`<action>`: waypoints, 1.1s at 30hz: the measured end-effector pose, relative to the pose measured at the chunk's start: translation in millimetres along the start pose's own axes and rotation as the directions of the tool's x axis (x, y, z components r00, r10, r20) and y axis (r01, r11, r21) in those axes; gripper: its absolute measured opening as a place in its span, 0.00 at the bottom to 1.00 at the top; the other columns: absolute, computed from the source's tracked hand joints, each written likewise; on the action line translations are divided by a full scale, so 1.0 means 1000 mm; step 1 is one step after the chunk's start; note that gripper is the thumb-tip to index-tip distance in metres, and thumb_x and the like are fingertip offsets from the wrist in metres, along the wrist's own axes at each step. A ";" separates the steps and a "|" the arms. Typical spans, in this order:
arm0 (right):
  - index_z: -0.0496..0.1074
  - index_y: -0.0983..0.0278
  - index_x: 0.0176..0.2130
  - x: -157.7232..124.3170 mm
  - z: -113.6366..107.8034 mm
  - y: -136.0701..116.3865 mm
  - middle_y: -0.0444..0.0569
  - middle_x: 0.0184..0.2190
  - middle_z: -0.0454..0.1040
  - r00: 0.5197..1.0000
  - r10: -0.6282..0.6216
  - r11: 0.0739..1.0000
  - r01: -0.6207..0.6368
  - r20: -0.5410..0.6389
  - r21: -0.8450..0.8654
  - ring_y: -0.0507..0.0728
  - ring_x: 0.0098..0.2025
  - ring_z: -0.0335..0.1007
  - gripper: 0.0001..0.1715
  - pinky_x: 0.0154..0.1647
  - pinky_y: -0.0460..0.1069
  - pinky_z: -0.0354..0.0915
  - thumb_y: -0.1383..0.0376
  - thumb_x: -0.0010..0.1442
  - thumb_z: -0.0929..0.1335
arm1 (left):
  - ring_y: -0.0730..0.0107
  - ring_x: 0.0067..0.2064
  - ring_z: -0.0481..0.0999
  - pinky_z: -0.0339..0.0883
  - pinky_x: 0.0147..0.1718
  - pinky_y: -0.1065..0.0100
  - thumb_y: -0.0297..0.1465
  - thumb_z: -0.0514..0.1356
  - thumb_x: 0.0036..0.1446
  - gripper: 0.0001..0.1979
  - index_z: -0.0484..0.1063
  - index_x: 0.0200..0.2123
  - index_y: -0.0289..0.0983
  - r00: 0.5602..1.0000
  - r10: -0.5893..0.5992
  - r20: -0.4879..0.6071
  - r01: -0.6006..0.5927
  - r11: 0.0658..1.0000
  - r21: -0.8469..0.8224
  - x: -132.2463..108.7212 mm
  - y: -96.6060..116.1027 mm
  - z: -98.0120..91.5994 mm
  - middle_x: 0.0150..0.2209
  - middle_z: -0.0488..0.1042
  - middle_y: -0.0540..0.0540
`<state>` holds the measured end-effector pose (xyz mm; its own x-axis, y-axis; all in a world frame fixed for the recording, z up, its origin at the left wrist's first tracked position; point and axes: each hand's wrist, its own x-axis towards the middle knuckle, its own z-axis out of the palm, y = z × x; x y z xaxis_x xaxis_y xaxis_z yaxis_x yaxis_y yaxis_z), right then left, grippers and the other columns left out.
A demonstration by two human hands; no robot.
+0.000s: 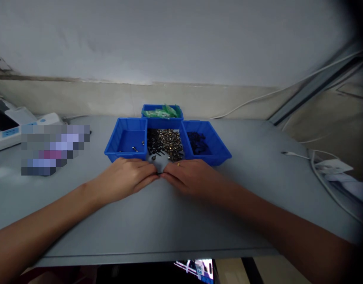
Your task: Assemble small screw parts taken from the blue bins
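Note:
My left hand (131, 173) and my right hand (190, 173) meet just in front of the bins, fingertips pinched closed around a small dark part (159, 173). Its kind is mostly hidden by the fingers. Behind them lies a heap of small metal and black fittings (169, 142), looking like screws, with a few loose at its near edge. The left blue bin (126, 136) holds a few small metal pieces (135, 149). In the right blue bin (217, 146) is a pile of small black parts (197, 142).
A rear blue bin (162, 117) holds green plastic packaging (165, 112). To the left are a pixelated object (54, 150) and a white power strip (24, 132). Cables (323, 177) lie at the right. A lit screen (199, 270) shows below the table's front edge (154, 255).

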<state>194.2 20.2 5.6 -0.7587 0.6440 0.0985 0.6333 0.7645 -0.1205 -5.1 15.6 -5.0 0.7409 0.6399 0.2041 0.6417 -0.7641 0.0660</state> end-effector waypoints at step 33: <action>0.66 0.64 0.31 0.002 0.000 0.000 0.44 0.26 0.71 0.998 0.022 0.993 -0.029 0.066 0.117 0.51 0.27 0.66 0.11 0.26 0.45 0.54 0.64 0.59 0.58 | 0.74 0.30 0.69 0.62 0.28 0.73 0.30 0.50 0.55 0.07 0.66 0.34 0.36 0.998 0.014 -0.058 -0.024 0.985 -0.173 -0.002 0.007 -0.005 0.28 0.68 0.50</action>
<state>192.8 20.9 5.8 -0.7532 0.6570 0.0305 0.6329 0.7367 -0.2382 -3.5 8.4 -0.2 0.7369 0.6233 0.2616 0.5800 -0.7818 0.2288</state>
